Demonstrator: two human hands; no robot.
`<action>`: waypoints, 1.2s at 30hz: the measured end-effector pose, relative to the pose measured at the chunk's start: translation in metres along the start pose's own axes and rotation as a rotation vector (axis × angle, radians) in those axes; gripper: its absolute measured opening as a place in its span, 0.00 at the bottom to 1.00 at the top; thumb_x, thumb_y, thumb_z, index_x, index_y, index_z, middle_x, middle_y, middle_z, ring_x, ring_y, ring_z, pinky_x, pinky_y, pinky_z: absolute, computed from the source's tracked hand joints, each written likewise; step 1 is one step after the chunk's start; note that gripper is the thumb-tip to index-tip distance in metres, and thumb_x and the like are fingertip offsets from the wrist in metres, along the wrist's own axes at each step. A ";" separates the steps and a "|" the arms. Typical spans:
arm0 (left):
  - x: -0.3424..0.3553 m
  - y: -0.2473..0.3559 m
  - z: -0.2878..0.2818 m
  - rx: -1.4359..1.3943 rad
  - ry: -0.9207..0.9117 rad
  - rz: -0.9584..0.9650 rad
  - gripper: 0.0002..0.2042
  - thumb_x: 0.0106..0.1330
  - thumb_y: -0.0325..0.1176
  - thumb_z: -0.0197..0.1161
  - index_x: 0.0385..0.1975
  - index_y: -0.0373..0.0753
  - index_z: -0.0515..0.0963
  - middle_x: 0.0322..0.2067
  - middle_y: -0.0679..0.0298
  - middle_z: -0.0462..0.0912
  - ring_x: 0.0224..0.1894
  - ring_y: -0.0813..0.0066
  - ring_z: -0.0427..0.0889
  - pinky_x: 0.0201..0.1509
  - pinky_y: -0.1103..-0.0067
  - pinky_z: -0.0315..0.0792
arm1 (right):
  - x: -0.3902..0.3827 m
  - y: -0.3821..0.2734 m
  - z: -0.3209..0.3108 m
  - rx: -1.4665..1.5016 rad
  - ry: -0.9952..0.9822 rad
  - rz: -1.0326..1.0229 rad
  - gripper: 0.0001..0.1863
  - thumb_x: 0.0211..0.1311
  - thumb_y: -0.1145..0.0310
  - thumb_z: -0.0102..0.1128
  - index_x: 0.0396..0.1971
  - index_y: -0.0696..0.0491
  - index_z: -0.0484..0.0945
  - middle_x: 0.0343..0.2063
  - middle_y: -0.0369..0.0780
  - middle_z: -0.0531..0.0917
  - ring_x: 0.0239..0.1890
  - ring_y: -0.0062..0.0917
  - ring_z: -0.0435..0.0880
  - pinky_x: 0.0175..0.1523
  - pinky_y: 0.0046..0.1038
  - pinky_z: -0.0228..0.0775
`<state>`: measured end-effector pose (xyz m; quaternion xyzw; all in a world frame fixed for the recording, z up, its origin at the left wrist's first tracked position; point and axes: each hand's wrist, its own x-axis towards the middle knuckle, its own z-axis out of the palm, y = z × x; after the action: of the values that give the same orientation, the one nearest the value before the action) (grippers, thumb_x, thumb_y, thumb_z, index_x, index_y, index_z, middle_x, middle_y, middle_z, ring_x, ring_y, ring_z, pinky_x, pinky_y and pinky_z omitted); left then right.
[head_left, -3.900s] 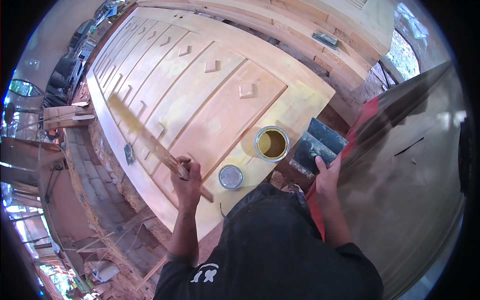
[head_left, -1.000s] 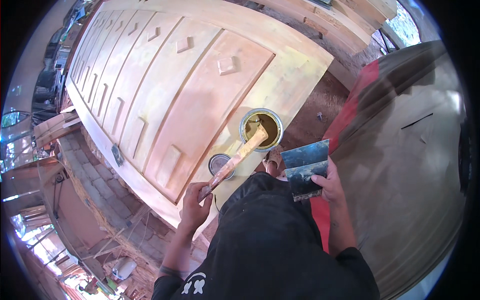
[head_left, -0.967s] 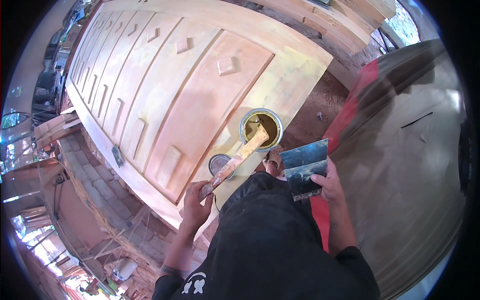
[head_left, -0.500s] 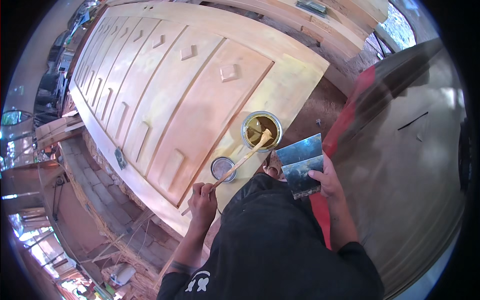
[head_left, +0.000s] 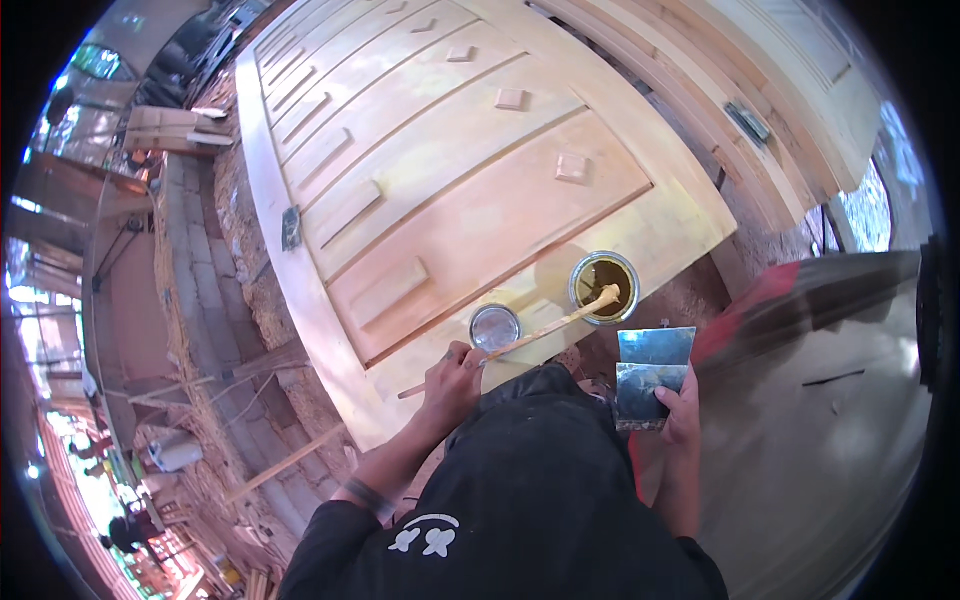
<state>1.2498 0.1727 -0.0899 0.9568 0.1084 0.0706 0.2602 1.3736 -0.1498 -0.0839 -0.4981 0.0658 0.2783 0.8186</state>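
We grip the wooden stick (head_left: 530, 338) in our left hand (head_left: 452, 372), fingers curled tight around its lower third, and its far end rests at the rim of the open tin (head_left: 604, 286) of yellowish-brown paste that stands on the near corner of the door. To load the stick well, we judge it best to keep the tip low inside the tin, turn it gently so a modest lump clings, and wipe the excess against the rim before lifting; the tin sits close to the door's edge, so a hard push could tip it off.

Our right hand (head_left: 682, 405) is closed on the lower of two flat metal scraper blades (head_left: 652, 372), thumb on the face and fingers behind, holding them upright just to the right of the tin and clear of the wood. Bringing the stick across to the blade in a short, level path should keep drips off the panels.

Just beside the left hand lies the tin's round metal lid (head_left: 495, 326), flat on the door. Beyond it stretches the pale panelled wooden door (head_left: 450, 190), laid flat, with a dark hinge (head_left: 291, 227) on its left edge. More timber frames (head_left: 760, 90) lean behind it.
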 end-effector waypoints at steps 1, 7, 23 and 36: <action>-0.001 0.000 -0.001 -0.017 -0.018 -0.002 0.07 0.59 0.27 0.61 0.36 0.40 0.74 0.31 0.58 0.73 0.27 0.58 0.78 0.27 0.65 0.72 | -0.001 0.001 -0.001 -0.033 0.025 -0.013 0.33 0.46 0.77 0.57 0.57 0.61 0.61 0.47 0.43 0.77 0.48 0.29 0.79 0.55 0.32 0.71; -0.003 0.002 -0.002 0.006 -0.054 0.001 0.09 0.58 0.25 0.54 0.39 0.39 0.73 0.32 0.56 0.73 0.28 0.58 0.78 0.29 0.67 0.73 | -0.001 -0.005 -0.008 -0.084 0.035 -0.021 0.32 0.47 0.80 0.55 0.58 0.61 0.62 0.46 0.43 0.77 0.47 0.28 0.79 0.55 0.31 0.71; -0.017 -0.005 0.009 -0.017 -0.041 -0.052 0.09 0.58 0.26 0.56 0.38 0.41 0.73 0.33 0.58 0.72 0.29 0.59 0.78 0.28 0.66 0.73 | 0.002 -0.019 0.005 -0.228 0.038 -0.030 0.34 0.47 0.77 0.56 0.59 0.60 0.60 0.48 0.42 0.75 0.50 0.29 0.76 0.57 0.30 0.67; -0.015 -0.002 0.005 -0.040 -0.009 -0.013 0.08 0.58 0.26 0.54 0.38 0.38 0.73 0.32 0.55 0.72 0.26 0.57 0.77 0.24 0.65 0.72 | 0.006 -0.021 0.009 -0.259 0.041 -0.018 0.34 0.46 0.77 0.57 0.59 0.60 0.61 0.47 0.42 0.76 0.48 0.29 0.77 0.55 0.32 0.68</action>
<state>1.2355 0.1683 -0.0964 0.9511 0.1122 0.0668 0.2801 1.3879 -0.1474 -0.0653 -0.6057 0.0416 0.2669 0.7484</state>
